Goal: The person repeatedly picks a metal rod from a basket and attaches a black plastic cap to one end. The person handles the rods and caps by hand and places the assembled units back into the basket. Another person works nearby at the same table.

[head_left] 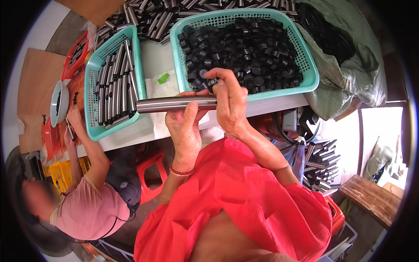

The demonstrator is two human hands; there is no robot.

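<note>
A shiny metal tube (163,104) lies roughly level across my hands, in front of the wide basket. My left hand (185,126) grips it from below, thumb pressed along its near side. At the tube's right end is my right hand (231,98), closed, with its index finger curled over a small black cap (211,81). The fingers cover the tube's right end, so whether a cap sits in it cannot be seen. Just beyond, a turquoise basket (312,78) is heaped with loose black caps (244,52).
A narrower turquoise basket (91,91) of metal tubes stands to the left, a green scrap (163,78) beside it. More tubes (159,22) pile behind. A green sack (362,74) lies at right. At left a co-worker (94,196) sits near a white bowl (63,102).
</note>
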